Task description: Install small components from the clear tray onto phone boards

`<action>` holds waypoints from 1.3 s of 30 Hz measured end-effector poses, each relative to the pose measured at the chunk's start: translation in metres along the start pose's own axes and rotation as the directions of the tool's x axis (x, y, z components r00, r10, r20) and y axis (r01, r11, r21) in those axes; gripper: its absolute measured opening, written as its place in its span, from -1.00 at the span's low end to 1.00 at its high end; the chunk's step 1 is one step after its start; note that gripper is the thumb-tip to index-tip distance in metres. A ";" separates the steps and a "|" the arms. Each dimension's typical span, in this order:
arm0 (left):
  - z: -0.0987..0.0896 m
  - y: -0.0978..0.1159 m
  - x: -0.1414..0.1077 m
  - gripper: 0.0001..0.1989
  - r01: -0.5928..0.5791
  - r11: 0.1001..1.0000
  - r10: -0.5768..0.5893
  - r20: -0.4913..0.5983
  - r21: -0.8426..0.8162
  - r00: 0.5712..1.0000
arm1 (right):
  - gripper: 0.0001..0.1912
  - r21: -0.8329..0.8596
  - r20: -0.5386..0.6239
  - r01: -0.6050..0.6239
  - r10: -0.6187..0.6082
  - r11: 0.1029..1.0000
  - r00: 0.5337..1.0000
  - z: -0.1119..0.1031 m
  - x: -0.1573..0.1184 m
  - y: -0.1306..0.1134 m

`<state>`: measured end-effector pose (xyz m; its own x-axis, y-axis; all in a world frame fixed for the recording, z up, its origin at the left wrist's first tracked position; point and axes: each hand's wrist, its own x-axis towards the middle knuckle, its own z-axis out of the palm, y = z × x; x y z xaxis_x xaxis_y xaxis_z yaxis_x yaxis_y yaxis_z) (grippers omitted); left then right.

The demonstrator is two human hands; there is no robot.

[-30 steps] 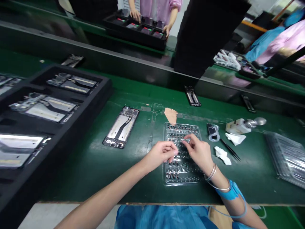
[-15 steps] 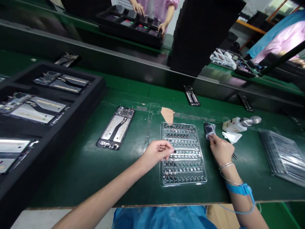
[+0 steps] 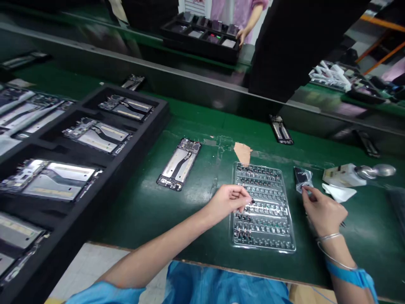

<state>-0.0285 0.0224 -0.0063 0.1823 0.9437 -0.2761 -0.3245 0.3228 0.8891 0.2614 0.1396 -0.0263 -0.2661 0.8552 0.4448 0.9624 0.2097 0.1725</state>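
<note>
Over the ribbed clear plastic tray (image 3: 262, 250) on the green desk (image 3: 190, 223), the left hand (image 3: 229, 202) pinches a tiny dark part (image 3: 252, 202). Just right of the tray, the right hand (image 3: 322, 213) grips a crinkled dark packet (image 3: 302, 177).

This is a factory floor, a phone assembly line by the look of it. A long bench topped with a green mat (image 3: 133, 211) carries black foam trays (image 3: 142, 135) packed with phone frames, and a loose frame (image 3: 179, 164) lies beside them. A clear tray (image 3: 262, 249) holds rows of small metal parts. The worker wears a blue smock (image 3: 104, 293) and a blue wrist strap (image 3: 348, 276) — the antistatic kind. Opposite, a co-worker in a pink smock (image 3: 236, 10) tends a black tray (image 3: 199, 42) of phone parts — a further bench (image 3: 357, 96) stands off to the side.
</note>
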 end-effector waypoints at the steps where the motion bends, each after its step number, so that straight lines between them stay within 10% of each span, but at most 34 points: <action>1: 0.000 0.001 0.000 -0.84 -0.007 1.000 0.007 -0.006 -0.005 1.000 | -0.66 0.033 -0.037 -0.006 0.008 0.999 0.999 -0.007 -0.002 -0.005; 10: 0.002 0.003 -0.004 -0.86 -0.049 0.999 0.049 -0.016 -0.020 0.999 | -0.92 0.802 0.038 0.099 -0.216 0.589 0.976 -0.083 -0.025 -0.109; 28: -0.001 0.002 -0.002 -0.83 0.039 0.986 -0.038 0.009 -0.165 0.999 | -0.61 0.680 -0.326 0.538 -0.452 0.498 0.830 -0.083 -0.026 -0.119; 39: -0.003 0.000 0.002 -0.70 -0.036 0.979 0.036 -0.005 -0.202 0.999 | -0.57 0.641 -0.366 0.602 -0.499 0.477 0.785 -0.077 -0.025 -0.117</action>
<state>-0.0309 0.0246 -0.0083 0.1658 0.9550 -0.2460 -0.5114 0.2966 0.8065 0.1508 0.0572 0.0102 -0.7094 0.3934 0.5848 0.3334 0.9183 -0.2133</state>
